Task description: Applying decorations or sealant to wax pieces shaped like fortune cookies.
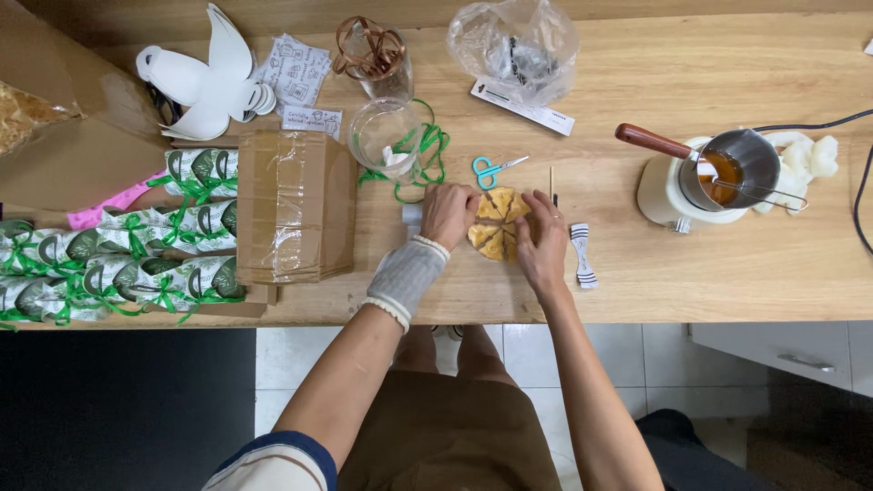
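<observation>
Both hands flat on yellow wedge disc, mid-counter
Left hand (pixel 447 215) and right hand (pixel 543 241) press wedges (pixel 496 223) together on counter (pixel 691 273); disc appears assembled; scissors (pixel 491 168) lie just beyond, unused

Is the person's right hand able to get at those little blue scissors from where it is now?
Probably yes. The scissors lie flat on the bare table just beyond the yellow folded piece that both hands press. Nothing stands between them and the right hand, though that hand would have to let go first.
</observation>
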